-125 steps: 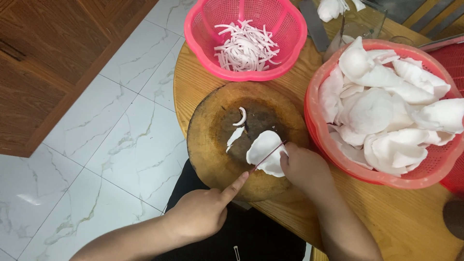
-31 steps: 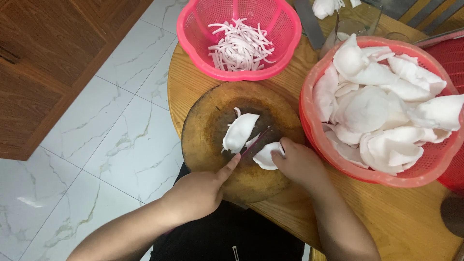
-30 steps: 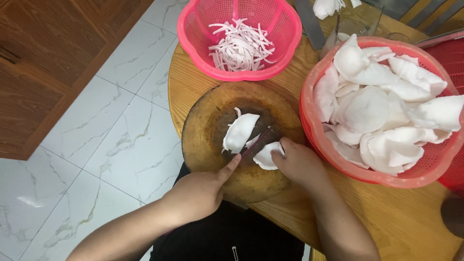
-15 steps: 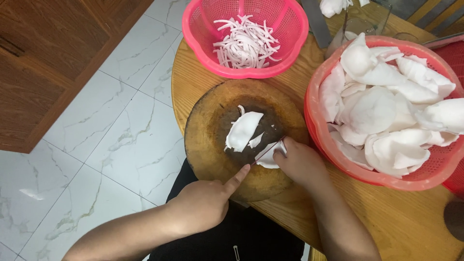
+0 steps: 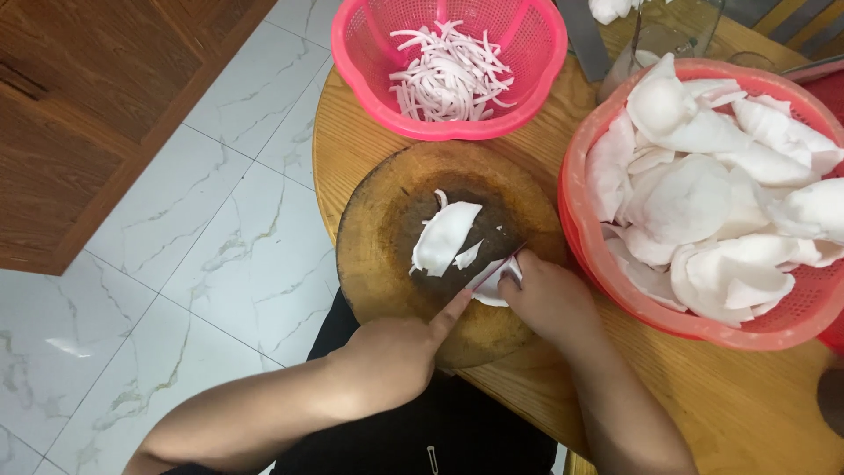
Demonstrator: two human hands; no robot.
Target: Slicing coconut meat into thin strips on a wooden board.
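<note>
**A:** Head cam looking straight down. The left hand point(image 5: 391, 352) is fisted around a knife point(image 5: 492, 268), forefinger stretched out along the blade. You only catch a thin sliver of blade; the handle's buried in the fist.

**B:** And the right hand point(image 5: 549, 299)?

**A:** Fingers bunched together, pressing down on a white piece point(image 5: 494, 283) at the near right of the round board point(image 5: 378, 255). The fingertips are tucked under, so the exact grip is hard to tell, and the hand covers most of that piece. A bigger white slice point(image 5: 444, 236) sits mid-board with a small chip just beside it.

**B:** What's around?

**A:** Pink basket point(image 5: 527, 97) of thin strips behind the board, red basket point(image 5: 615, 290) heaped with white chunks on the right, cut off by the frame edge. Some glass thing at the top, too cropped to identify. Everything sits on a round wooden table point(image 5: 747, 405). White marble floor tiles on the left, wooden cabinet in the corner.
</note>
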